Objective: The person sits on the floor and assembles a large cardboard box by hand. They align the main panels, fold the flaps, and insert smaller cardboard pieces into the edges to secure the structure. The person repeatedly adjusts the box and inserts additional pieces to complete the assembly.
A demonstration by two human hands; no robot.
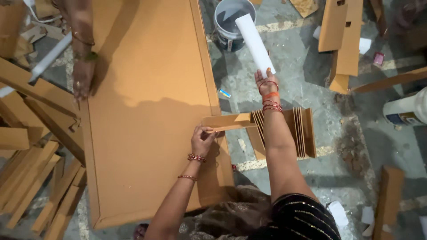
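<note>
Cardboard strip (pixel 224 122) is pinched by the left hand (pixel 202 140) at the big board's (pixel 147 111) right edge. Right hand (pixel 264 82) grips a white roller (pixel 255 42) near the far bucket (pixel 231 22).

Warm, fairly dim indoor light falls from above and slightly behind the camera. The person's head and arms throw a broad soft shadow over the lower half of the large brown board (pixel 147 111), while its upper part is brighter. The white roll (pixel 255 42) is nearly overexposed. Edges bend with wide-angle distortion, and the corners look soft and darker. The centre stays reasonably sharp.
</note>
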